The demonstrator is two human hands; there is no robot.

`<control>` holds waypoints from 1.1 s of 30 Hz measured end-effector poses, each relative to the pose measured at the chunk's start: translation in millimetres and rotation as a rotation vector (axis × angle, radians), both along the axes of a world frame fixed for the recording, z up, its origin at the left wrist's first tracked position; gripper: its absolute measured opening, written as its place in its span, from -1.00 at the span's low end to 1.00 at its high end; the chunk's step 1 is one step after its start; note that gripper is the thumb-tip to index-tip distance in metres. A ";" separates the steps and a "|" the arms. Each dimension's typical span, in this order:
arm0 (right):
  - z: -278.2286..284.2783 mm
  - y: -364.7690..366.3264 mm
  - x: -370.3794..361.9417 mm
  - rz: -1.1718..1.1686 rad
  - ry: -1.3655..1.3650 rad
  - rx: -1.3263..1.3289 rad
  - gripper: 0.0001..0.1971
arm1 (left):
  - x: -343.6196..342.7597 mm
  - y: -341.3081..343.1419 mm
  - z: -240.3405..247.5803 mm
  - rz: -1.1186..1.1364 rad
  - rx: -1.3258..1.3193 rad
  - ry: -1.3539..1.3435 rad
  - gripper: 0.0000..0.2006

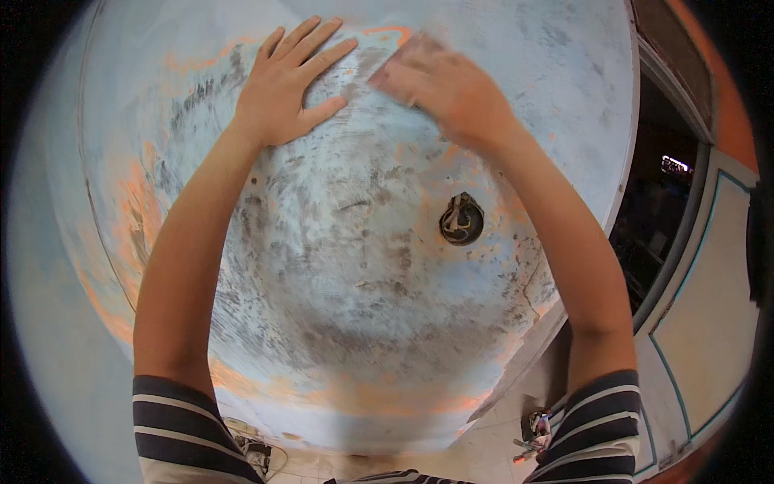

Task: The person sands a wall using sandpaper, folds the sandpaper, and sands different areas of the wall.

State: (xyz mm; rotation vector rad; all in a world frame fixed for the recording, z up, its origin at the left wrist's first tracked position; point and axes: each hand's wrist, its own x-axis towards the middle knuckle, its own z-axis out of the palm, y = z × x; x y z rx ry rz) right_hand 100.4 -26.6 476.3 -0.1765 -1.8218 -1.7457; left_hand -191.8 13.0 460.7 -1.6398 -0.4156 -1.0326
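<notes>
Both my arms reach up over a large pale blue panel (322,202) with dark scuffed patches and orange areas showing through. My left hand (294,81) lies flat on its upper part, fingers spread, with nothing in it. To the right of it, my right hand (459,89) is blurred by motion. Its fingers press a reddish-brown piece of sandpaper (391,77) against the surface, beside a bright orange curved mark. Below my right hand is a round dark hole (461,219) in the panel, with wires bunched inside.
At right, a dark opening (657,194) borders the panel, next to a pale door panel (701,323) with teal trim. Small objects (534,427) lie on the tiled floor at lower right. Partly behind my left sleeve is some equipment (256,453) with a cable.
</notes>
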 end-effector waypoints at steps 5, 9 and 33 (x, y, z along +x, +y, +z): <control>0.3 -5.4 -19.1 0.092 0.541 -0.103 -0.64 | -10.8 5.1 -13.7 -0.006 -0.018 -0.134 -0.33; -6.2 0.9 -38.3 -0.032 0.185 -0.077 -0.64 | -41.6 5.9 -15.5 0.000 -0.033 -0.050 -0.33; -51.0 6.8 -178.8 0.097 0.418 -0.184 -0.61 | -331.5 24.5 -74.3 0.225 -0.161 -0.014 -0.28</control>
